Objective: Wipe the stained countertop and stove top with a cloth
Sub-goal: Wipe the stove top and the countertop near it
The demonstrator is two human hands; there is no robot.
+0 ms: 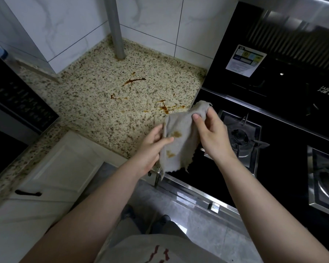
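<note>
Both hands, left hand (152, 147) and right hand (210, 130), pinch the cloth (180, 137), hanging lengthwise downward over the stove top's (207, 175) near-left corner.

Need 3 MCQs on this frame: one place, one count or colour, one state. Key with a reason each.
1. Where is the cloth?
A. flat on the countertop
B. held in the air by both hands
C. draped on a burner

2. What colour are the stains on the countertop?
A. brown
B. green
C. blue

3. What state is the cloth in?
A. spotless
B. already soiled with brown marks
C. folded into a neat square

Key: 1 B, the left hand and right hand pinch it above the counter edge. 2 A, brown streaks on the speckled stone. 3 B, brown patches show on the hanging cloth.
</note>
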